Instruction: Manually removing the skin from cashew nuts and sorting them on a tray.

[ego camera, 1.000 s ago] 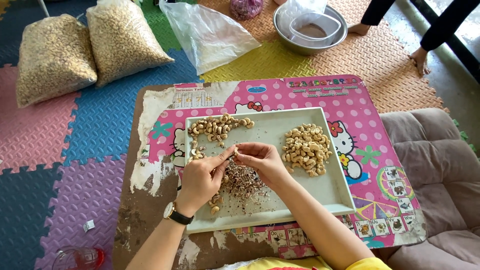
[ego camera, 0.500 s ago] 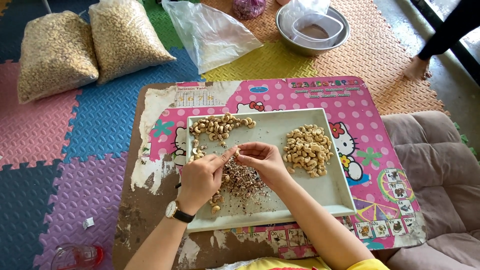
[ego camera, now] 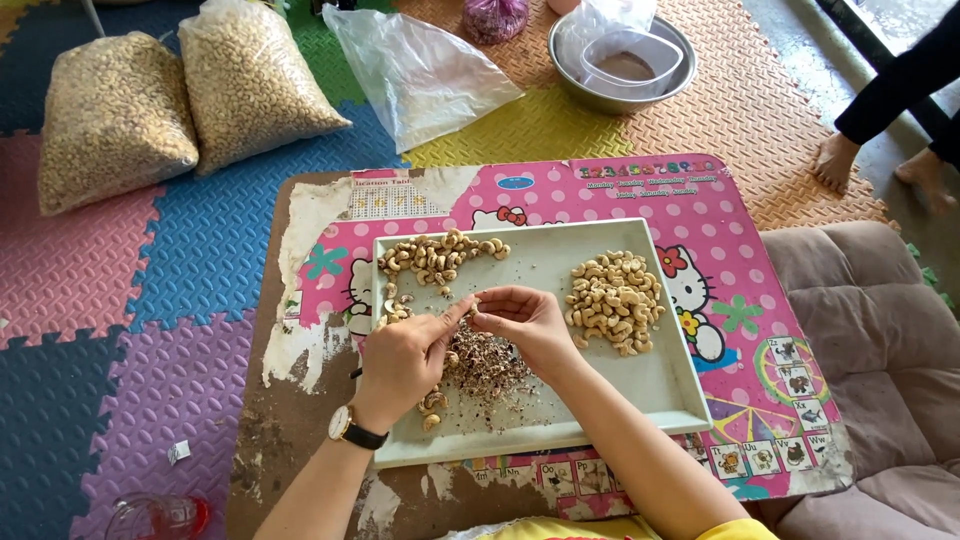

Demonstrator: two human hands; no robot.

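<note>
Two full sacks of cashews (ego camera: 190,95), one empty plastic bag (ego camera: 420,70), one grey tray (ego camera: 670,385), two nut piles (ego camera: 615,300), one husk heap (ego camera: 485,365), one steel bowl (ego camera: 600,98), one wristwatch (ego camera: 345,428)

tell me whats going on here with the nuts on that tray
A person is working over a pale tray on a low pink table. The left hand and right hand meet above a heap of dark peelings, pinching a single cashew between the fingertips. Unpeeled-looking nuts lie at the tray's far left, a cleaner pile at its right. Two full bags sit on the floor mats.
</note>
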